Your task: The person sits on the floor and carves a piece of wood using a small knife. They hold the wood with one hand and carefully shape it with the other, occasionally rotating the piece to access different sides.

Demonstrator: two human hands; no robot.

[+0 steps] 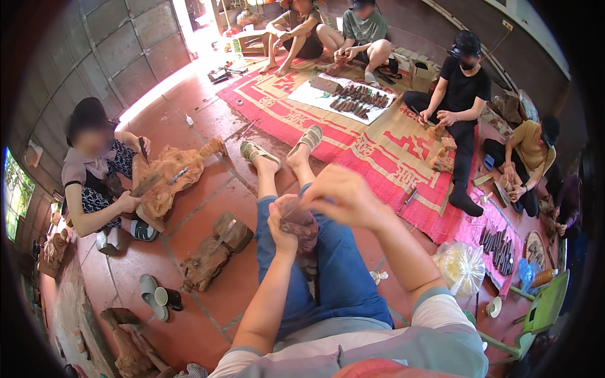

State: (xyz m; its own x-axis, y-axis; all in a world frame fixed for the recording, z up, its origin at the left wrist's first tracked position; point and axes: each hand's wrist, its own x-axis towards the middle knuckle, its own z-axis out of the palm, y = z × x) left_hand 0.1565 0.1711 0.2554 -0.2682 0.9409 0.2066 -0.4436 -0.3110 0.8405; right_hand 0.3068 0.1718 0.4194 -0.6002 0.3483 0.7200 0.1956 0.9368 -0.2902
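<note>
My left hand [280, 225] is closed around the side of a reddish-brown carved wooden piece [302, 233], which stands upright between my thighs. The lower part of the carving narrows down between my legs, in shadow. Just above and to the right of its top is my right hand [343, 196], blurred by motion. Its fingers are bent together in a pinch close to the wood. Whatever they hold, if anything, is too smeared to name.
Left of my legs lie a wooden block [217, 252], grey slippers [153, 296] and a dark cup [167, 298]. A person works on a large carving [173, 179]. Ahead, several people sit around a patterned red mat [372, 151]. A plastic bag [461, 268] and green chair [545, 309] stand right.
</note>
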